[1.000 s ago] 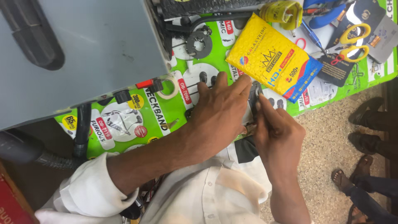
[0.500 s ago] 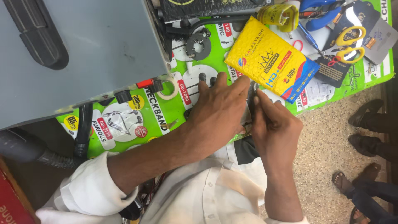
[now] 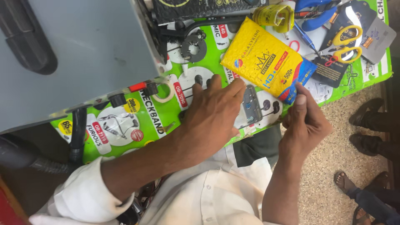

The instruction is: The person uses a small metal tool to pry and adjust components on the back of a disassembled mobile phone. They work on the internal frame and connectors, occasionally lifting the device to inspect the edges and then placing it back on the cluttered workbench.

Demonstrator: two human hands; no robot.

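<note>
- At the centre of the frame, the left hand lies flat with fingers spread, pressing a small grey phone part against the green printed sheet that covers the worktable.
- Just right of it, the right hand is curled, thumb and fingers pinched together near the part's edge; whether they hold a tiny tool or screw cannot be told.
- The part looks thin, rigid and rectangular, with small dark cut-outs; the glossy sheet beneath may let it slide if the pressing fingers ease off.
- It sits close to the table's near edge, so a slip could send it down to the speckled floor at lower right.
- A yellow padded envelope with a blue corner lies just above the hands, soft and crinkled; a nudge from the right thumb could shift it over the work.
- Yellow-handled scissors and blue-handled pliers crowd the upper right, near enough to be knocked by a quick reach.
- A grey metal box, smooth and flat-sided, fills the upper left, with a black cable hanging below it.
- Sandalled feet of other people stand at the right edge, where anything dropped could be stepped on.
</note>
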